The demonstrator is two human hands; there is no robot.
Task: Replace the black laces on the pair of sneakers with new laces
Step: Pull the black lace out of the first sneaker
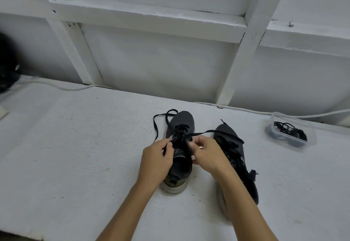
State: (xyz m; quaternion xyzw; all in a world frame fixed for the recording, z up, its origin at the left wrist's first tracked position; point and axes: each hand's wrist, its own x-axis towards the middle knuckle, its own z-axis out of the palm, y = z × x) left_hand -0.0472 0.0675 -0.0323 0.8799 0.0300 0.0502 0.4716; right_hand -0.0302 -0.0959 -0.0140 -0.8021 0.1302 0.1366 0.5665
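Two dark sneakers stand on the white table. The left sneaker (180, 121) points away from me, heel toward me. My left hand (157, 160) grips its left collar beside the tongue. My right hand (205, 154) pinches the black lace (208, 131) at the top eyelets on the right side. One loose lace end loops off past the toe to the left; the other runs right over the second sneaker (230, 140), which lies beside my right forearm, partly hidden by it.
A clear plastic tub (310, 136) holding a bundle of black laces sits at the right, near the wall. White cables (62, 87) run along the table's back edge. A dark object (7, 66) sits at the far left.
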